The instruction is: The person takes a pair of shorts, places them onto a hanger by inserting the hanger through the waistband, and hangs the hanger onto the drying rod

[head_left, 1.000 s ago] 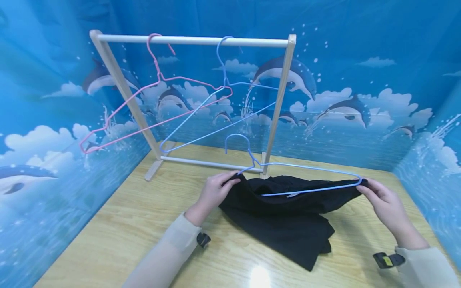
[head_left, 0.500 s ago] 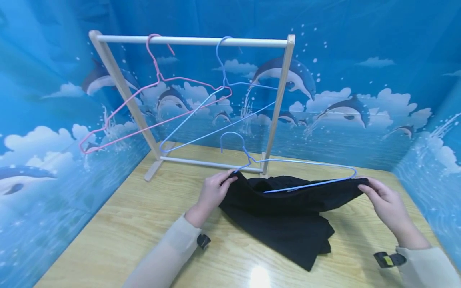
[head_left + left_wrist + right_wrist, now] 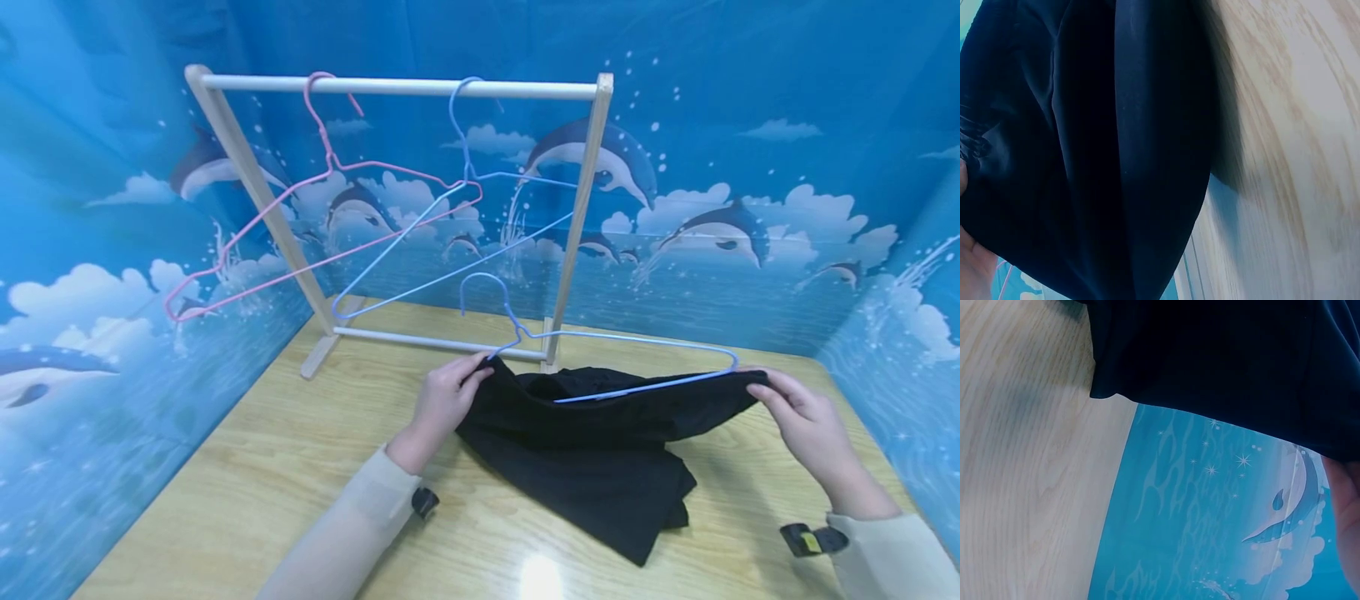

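Note:
A black garment (image 3: 585,467) with a gathered top edge is held up at both sides, its lower part draped over the table. A light blue wire hanger (image 3: 637,337) sits partly inside its opening, with the hook sticking up at the left. My left hand (image 3: 444,402) pinches the left corner, right where the hanger's left arm goes into the cloth. At the opposite corner my right hand (image 3: 806,425) pinches the edge, just beyond the hanger's right end. Dark cloth (image 3: 1160,125) fills much of the left wrist view. The hanger's left end is hidden.
Behind the garment stands a wooden rack (image 3: 585,208) with a white top rail (image 3: 397,84). A pink hanger (image 3: 328,156) and another blue hanger (image 3: 468,167) hang from it. The wooden table (image 3: 247,483) is bordered by a dolphin-print backdrop (image 3: 825,167).
The blue hanger has shifted left and slightly up, and its right end has come away from my right fingertips. Both hands stay almost in place on the garment.

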`<action>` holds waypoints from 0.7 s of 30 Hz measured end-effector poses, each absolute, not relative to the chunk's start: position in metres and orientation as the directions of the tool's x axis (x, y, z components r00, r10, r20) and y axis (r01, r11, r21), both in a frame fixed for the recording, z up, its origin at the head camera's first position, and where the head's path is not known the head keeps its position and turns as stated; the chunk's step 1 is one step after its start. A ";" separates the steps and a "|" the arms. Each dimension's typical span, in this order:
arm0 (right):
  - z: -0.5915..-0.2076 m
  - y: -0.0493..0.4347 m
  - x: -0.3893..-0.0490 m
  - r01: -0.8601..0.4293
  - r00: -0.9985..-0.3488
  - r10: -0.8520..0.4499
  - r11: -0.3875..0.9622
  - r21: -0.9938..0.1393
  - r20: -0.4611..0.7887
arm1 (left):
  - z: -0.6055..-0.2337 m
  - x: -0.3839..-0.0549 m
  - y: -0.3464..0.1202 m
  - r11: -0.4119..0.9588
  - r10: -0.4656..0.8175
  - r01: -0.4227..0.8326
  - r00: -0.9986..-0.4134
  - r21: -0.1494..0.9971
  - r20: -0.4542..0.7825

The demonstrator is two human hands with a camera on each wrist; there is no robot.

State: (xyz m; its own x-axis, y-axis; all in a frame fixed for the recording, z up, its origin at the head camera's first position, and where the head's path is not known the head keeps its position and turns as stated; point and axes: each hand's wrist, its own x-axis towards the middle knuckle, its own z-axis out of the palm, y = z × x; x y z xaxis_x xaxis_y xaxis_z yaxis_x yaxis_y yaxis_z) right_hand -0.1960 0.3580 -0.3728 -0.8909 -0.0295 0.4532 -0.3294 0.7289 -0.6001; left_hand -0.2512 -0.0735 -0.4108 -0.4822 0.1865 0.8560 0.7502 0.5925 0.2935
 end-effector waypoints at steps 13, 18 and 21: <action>-0.368 0.356 -0.197 -0.360 -0.875 -0.036 0.717 -0.598 0.483 | -0.414 -0.253 -0.073 0.638 0.191 0.719 -0.496 0.277 0.847; -0.366 0.357 -0.196 -0.327 -0.886 -0.030 0.748 -0.578 0.462 | -0.414 -0.253 -0.072 0.656 0.171 0.706 -0.484 0.267 0.858; -0.365 0.358 -0.196 -0.304 -0.898 -0.031 0.764 -0.569 0.439 | -0.414 -0.254 -0.071 0.671 0.161 0.697 -0.471 0.253 0.868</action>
State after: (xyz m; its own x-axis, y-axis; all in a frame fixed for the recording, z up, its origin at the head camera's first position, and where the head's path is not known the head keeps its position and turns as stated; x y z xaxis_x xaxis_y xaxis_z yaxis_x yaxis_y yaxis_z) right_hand -0.1958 0.3575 -0.3646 -0.8980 -0.0308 0.4389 -0.3044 0.7637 -0.5693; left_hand -0.2536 -0.0712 -0.4140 -0.4705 0.1611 0.8675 0.6967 0.6711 0.2533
